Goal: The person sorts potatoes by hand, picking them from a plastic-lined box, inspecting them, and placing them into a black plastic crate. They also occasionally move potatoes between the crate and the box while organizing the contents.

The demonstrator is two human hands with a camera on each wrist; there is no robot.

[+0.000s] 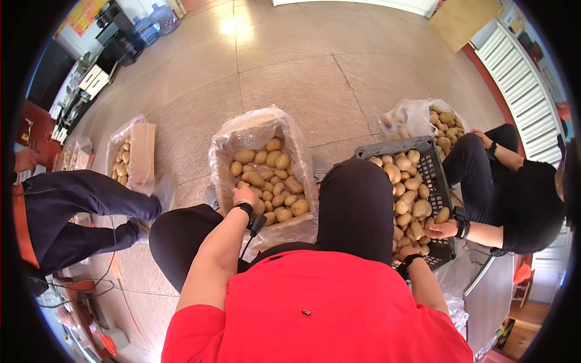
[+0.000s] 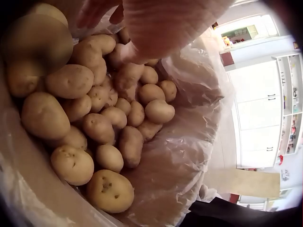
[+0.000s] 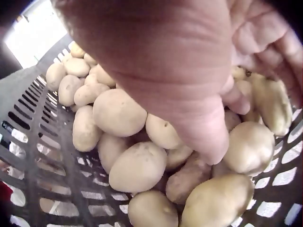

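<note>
My left hand is over the near left part of a plastic-lined box of potatoes. In the left wrist view, the thumb of that hand reaches down against potatoes; its fingers are partly cut off by the top edge, with no potato seen in its grip. My right hand is at the near end of a black crate. The right wrist view shows this hand with its thumb resting among potatoes and its fingers spread apart, gripping nothing visible.
Right of the crate, another person's hand holds a potato over it. A plastic bag of potatoes stands behind the crate. At the left are a person in dark trousers and a lined cardboard box.
</note>
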